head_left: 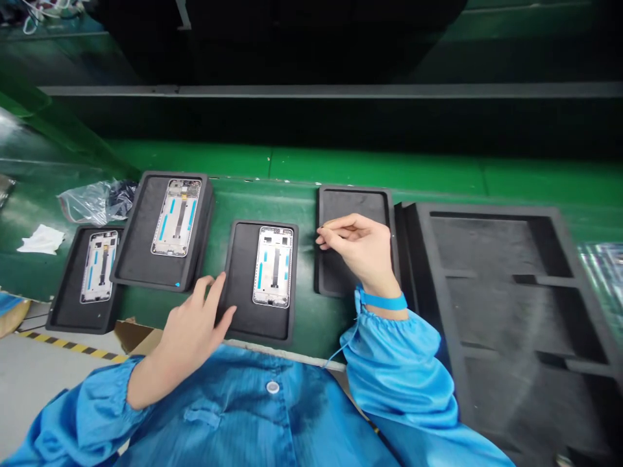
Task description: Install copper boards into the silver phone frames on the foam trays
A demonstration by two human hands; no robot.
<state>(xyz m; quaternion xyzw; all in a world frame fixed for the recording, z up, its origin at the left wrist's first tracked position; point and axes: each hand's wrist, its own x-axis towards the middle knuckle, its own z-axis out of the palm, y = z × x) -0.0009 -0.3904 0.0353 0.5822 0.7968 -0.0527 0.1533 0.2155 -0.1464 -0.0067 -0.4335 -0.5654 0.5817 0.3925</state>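
A phone mid-frame [273, 267] with blue strips and a dark flex cable lies face-up in the middle black tray [239, 324]. My left hand [192, 327] is open, its fingers apart, at that tray's left edge; whether a fingertip touches it I cannot tell. Over a second black tray [353, 198] hovers my right hand [357, 246], thumb and fingertips pinched together. Anything between them is too small to make out. A blue wrist strap [384, 301] circles the right wrist. Further left, another phone mid-frame [176, 217] rests in the top tray of a stack [131, 259].
At far left, a lower tray [61, 311] holds a further phone mid-frame [99, 266]. Behind it lie a clear plastic bag [92, 202] and a white wipe [41, 239]. A large compartmented black foam tray [487, 246] fills the right side of the green bench [272, 201].
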